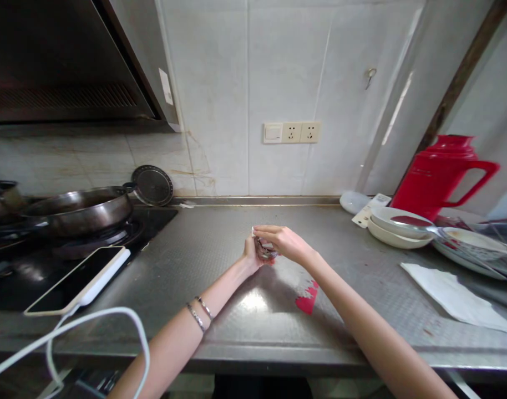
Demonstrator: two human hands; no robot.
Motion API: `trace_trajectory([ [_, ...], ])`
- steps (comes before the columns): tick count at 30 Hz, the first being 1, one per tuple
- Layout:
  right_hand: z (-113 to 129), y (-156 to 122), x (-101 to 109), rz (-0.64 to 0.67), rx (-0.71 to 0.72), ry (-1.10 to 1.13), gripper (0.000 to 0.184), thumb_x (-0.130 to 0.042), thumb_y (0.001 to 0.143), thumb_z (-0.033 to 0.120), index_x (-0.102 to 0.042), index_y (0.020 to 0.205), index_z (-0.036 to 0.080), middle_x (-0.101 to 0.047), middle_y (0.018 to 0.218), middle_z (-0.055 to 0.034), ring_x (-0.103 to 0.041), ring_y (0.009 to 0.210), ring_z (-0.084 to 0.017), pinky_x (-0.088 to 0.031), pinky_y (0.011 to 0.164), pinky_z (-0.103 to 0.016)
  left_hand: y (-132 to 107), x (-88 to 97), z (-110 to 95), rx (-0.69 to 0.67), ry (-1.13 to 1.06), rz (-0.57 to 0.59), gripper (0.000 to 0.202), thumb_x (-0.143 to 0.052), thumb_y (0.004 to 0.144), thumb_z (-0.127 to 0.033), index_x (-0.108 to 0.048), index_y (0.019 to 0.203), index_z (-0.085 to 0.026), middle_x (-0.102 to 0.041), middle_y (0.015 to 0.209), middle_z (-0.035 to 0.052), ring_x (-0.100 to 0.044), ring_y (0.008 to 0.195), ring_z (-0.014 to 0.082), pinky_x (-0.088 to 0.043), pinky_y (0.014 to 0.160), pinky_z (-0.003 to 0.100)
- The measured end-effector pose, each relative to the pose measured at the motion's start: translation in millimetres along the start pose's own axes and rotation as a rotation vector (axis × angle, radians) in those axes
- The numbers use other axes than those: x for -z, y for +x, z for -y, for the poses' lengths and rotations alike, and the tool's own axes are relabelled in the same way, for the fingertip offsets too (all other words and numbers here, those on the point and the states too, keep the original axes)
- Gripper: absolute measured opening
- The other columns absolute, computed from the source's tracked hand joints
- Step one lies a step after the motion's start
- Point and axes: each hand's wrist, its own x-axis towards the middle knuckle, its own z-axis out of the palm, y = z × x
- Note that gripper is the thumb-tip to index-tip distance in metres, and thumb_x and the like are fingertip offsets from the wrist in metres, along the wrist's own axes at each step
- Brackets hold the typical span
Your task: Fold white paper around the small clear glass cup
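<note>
Over the middle of the steel counter [220, 299], my two hands meet around a small shiny object [267, 254] that looks like clear glass. My left hand [249, 250] is closed around its left side. My right hand [287, 241] reaches across the top with its fingers bent over the object. A bit of white material [253, 231], perhaps tissue, peeks out by the right fingertips. Most of the object is hidden by my fingers, so its full shape cannot be made out. A torn-edged red patch [307, 299] lies on the counter below my right wrist.
At left, a steel pan [87, 213] sits on the black stove, with a cabled phone [76, 282] at its front edge. To the right are a red thermos flask [434, 177], stacked white bowls [397, 235], a patterned plate [473, 249] and a white napkin [453, 296].
</note>
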Motion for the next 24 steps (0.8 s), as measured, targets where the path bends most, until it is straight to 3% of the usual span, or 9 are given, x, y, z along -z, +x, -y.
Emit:
trace_trajectory([
  [3,-7,-6,2,-0.007,-0.047,-0.008,0.049,-0.051,0.078,-0.001,-0.06,0.121,0.019,-0.062,0.122,-0.0107,-0.064,0.107,-0.022,-0.055,0.085,-0.031,-5,-2.0,-2,-0.061,0.196,0.007,0.065,-0.021,0.086,-0.057,-0.062,0.075,-0.008,-0.064,0.057,0.0163,-0.054,0.038,0.0214,-0.036,0.034,0.028],
  [6,-13,-13,5,-0.024,-0.073,-0.007,0.05,-0.05,0.076,-0.003,-0.061,0.12,0.018,-0.065,0.118,-0.0107,-0.066,0.103,-0.022,-0.056,0.084,-0.03,-7,-2.8,-4,-0.027,0.243,0.045,0.059,-0.023,0.084,-0.053,-0.062,0.076,-0.009,-0.066,0.061,0.0189,-0.055,0.038,0.0221,-0.036,0.034,0.028],
  [12,-14,-22,11,-0.039,-0.1,0.003,0.053,-0.048,0.073,-0.004,-0.061,0.12,0.017,-0.066,0.116,-0.0109,-0.066,0.103,-0.023,-0.056,0.086,-0.032,-7,-4.4,-3,0.022,0.228,0.088,0.056,-0.027,0.082,-0.049,-0.062,0.079,-0.007,-0.067,0.065,0.0222,-0.057,0.038,0.0236,-0.038,0.035,0.029],
  [24,-8,-24,11,-0.012,-0.095,-0.042,0.062,-0.04,0.068,-0.008,-0.06,0.12,0.017,-0.06,0.127,-0.0101,-0.06,0.113,-0.021,-0.052,0.093,-0.033,2,7.2,-13,-0.048,-0.005,0.013,0.05,-0.033,0.081,-0.046,-0.063,0.08,-0.006,-0.066,0.061,0.0185,-0.061,0.046,0.0244,-0.039,0.033,0.027],
])
